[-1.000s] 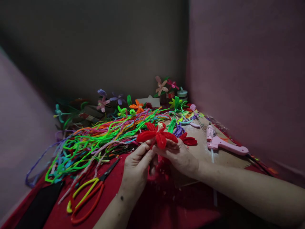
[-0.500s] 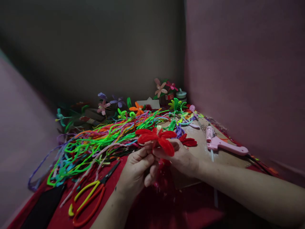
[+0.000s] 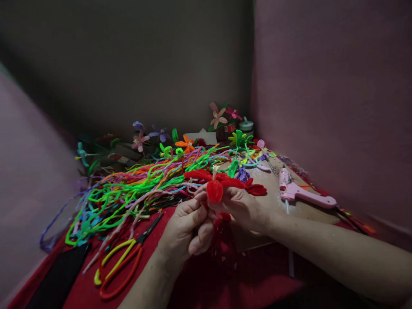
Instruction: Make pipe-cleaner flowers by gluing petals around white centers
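A red pipe-cleaner flower [image 3: 215,191] with pale stamens at its centre is held up between my two hands. My left hand [image 3: 189,227] is closed beneath it, thumb and fingers pinched at its underside. From the right, my right hand [image 3: 247,208] grips the flower's base, its fingers partly hidden behind a petal that points toward me. Just behind my right hand lie more red petals [image 3: 255,188]. Scissors [image 3: 124,262] with yellow and red handles rest on the red cloth, left of my left wrist.
Many coloured pipe cleaners [image 3: 128,193] spread across the left and middle. A pink glue gun [image 3: 299,195] lies on a board [image 3: 267,176] at right. Finished flowers [image 3: 217,116] and a lidded jar [image 3: 246,125] stand at the back. A black flat object [image 3: 58,279] lies front left.
The red flower has turned in my hands, so one petal now faces me and its centre shows from the side. Both hands stay in nearly the same place.
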A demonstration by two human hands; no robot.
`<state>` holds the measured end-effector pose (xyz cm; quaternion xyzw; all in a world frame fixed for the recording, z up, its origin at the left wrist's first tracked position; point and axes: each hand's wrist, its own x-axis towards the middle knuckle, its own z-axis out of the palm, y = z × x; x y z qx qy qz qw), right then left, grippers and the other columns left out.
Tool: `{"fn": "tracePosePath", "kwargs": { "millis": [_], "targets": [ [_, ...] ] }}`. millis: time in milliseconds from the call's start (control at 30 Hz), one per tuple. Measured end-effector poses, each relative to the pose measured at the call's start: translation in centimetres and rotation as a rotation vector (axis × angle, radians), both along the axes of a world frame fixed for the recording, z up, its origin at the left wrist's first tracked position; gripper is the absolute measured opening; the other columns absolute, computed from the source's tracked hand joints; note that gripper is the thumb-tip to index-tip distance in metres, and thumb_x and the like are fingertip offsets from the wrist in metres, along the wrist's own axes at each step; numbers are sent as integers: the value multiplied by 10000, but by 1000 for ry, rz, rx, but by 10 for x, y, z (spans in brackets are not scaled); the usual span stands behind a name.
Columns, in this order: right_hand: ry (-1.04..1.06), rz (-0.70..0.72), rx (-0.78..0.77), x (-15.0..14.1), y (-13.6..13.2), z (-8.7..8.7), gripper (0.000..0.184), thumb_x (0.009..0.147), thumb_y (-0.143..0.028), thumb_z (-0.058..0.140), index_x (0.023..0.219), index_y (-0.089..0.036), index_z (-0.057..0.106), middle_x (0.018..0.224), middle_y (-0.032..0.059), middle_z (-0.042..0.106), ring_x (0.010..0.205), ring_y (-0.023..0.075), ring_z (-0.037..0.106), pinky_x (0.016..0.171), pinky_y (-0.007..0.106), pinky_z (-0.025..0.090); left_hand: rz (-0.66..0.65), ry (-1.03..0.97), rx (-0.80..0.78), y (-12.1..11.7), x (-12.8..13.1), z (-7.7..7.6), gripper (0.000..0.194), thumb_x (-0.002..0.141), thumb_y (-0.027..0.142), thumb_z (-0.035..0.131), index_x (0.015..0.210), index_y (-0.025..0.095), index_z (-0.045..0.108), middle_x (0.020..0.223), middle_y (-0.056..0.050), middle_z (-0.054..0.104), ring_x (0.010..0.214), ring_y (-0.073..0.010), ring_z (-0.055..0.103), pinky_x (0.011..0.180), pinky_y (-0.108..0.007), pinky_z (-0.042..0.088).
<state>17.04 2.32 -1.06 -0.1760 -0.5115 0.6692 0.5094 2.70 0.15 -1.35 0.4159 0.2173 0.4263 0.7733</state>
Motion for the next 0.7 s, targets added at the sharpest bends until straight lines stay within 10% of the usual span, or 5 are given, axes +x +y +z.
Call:
{"fn": "tracePosePath", "kwargs": {
  "millis": [700],
  "targets": [
    [-115, -125, 241, 4, 0, 3, 242, 754, -430, 646, 789, -195, 695, 755, 14, 653, 834, 177, 590, 829, 315, 446, 99, 259, 93, 2, -5, 6, 241, 793, 362, 600, 719, 133, 617, 409, 29, 508, 262, -39, 366, 297, -142, 275]
  ]
}}
